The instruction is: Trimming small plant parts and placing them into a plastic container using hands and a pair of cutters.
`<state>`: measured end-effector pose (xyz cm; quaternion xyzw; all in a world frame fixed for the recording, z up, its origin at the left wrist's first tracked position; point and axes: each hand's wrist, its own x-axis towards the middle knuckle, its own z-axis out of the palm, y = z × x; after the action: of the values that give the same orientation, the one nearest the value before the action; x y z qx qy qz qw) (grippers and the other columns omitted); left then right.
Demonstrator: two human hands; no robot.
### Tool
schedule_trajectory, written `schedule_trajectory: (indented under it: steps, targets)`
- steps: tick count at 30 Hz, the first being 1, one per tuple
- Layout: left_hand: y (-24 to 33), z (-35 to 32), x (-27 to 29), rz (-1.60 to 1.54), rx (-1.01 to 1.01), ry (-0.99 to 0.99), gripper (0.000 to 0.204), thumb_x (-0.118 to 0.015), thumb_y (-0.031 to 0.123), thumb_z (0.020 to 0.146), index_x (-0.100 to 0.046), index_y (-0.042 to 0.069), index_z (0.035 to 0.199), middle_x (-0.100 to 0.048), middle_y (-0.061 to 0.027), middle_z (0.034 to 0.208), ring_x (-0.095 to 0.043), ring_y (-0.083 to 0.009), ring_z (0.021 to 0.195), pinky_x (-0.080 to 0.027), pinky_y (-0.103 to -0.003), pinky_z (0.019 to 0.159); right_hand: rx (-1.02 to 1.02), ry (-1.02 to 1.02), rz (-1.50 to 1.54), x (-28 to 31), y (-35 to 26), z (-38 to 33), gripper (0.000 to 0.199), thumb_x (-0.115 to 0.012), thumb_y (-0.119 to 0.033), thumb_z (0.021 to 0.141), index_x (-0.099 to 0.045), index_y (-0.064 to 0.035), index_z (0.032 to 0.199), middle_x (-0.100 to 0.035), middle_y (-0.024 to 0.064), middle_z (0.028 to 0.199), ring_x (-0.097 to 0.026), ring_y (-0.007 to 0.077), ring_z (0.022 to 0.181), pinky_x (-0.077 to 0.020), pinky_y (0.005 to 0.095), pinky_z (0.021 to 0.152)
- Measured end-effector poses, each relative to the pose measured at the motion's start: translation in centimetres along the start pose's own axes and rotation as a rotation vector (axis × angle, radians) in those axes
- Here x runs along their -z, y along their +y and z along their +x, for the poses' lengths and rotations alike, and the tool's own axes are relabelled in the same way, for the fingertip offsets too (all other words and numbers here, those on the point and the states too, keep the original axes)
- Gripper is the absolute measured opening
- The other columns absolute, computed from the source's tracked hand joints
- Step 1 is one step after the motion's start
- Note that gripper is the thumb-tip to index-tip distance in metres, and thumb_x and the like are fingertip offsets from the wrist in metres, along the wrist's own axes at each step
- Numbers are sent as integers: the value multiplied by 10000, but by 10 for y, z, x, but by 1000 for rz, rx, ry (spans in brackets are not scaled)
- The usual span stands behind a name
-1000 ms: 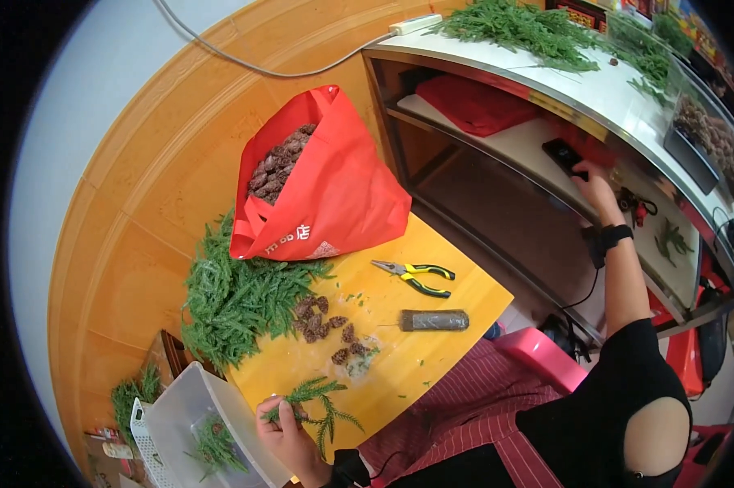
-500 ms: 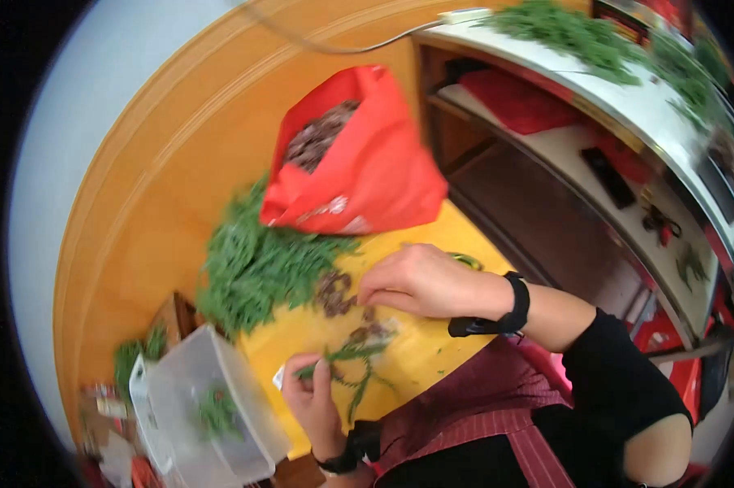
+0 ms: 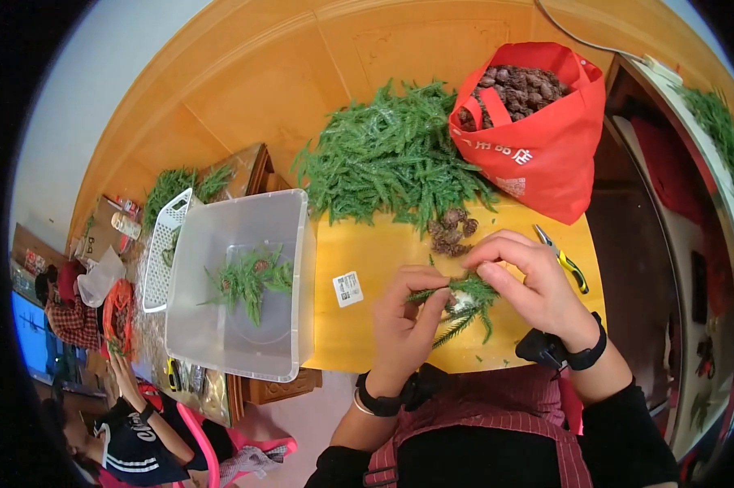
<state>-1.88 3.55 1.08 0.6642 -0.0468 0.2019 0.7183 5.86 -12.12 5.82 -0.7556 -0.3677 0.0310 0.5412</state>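
My left hand (image 3: 410,319) pinches a green artificial pine sprig (image 3: 464,321) between thumb and fingers, low over the yellow tabletop (image 3: 359,236). Close beside it, my right hand (image 3: 534,281) has its thumb and fingertips brought together at the top of the sprig; whatever they grip is too small to make out. Under the sprig shows a small whitish patch I cannot identify. Just beyond my hands lie several brown pine cones (image 3: 451,233). Pliers (image 3: 564,259) with yellow and black handles rest to the right, and a white label (image 3: 348,289) lies on the left.
Green sprigs (image 3: 383,154) form a big heap at the back. A red bag (image 3: 542,167) full of pine cones stands back right, before a shelf unit (image 3: 643,187). Left is a clear plastic bin (image 3: 241,215) holding a sprig with a cone. Another person (image 3: 152,431) sits at far left.
The view has swung left, so the bag and table appear farther right and the person shows. My right hand has left the pine cones and come to the sprig at my left hand.
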Motion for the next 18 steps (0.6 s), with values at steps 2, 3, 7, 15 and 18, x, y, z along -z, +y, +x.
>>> schedule_trajectory:
  steps: [2, 3, 7, 15, 18]
  targets:
    - [-3, 2, 1, 13, -32, 0, 125, -506, -78, 810, -504, -24, 923, -494, -100, 962, -550, -147, 780, -480, -254, 689, 24, -88, -29, 0, 3, 0, 122, -518, -59, 802, -595, 2, 875, -596, 98, 836, -564, 215, 774, -426, 297, 723]
    - [-5, 3, 0, 24, -65, -9, 127, -509, -79, 808, -505, -22, 922, -496, -100, 961, -546, -146, 793, -481, -256, 695, 19, -91, -30, 1, 5, 0, 122, -518, -59, 802, -595, 2, 875, -596, 98, 836, -564, 215, 774, -426, 297, 723]
    - [-10, 5, 7, 168, -149, -67, 132, -522, -68, 805, -511, -14, 925, -497, -104, 966, -530, -141, 826, -465, -241, 699, -4, -215, 54, 5, 7, 3, 109, -595, -33, 738, -589, -10, 844, -586, 86, 828, -553, 218, 788, -424, 298, 720]
    - [-9, 8, 3, 155, -108, -41, 139, -553, -58, 784, -538, -7, 912, -509, -96, 935, -515, -137, 828, -431, -215, 689, 87, -112, -185, -1, 1, 2, 160, -651, -15, 669, -565, -25, 804, -552, 65, 759, -547, 197, 692, -428, 274, 626]
    - [0, 7, 0, 104, -1, -19, 123, -557, -63, 776, -558, -8, 886, -517, -91, 904, -521, -144, 816, -433, -220, 687, 120, -88, -183, -2, 2, 0, 148, -647, -19, 681, -557, -23, 799, -547, 53, 752, -533, 162, 663, -420, 253, 589]
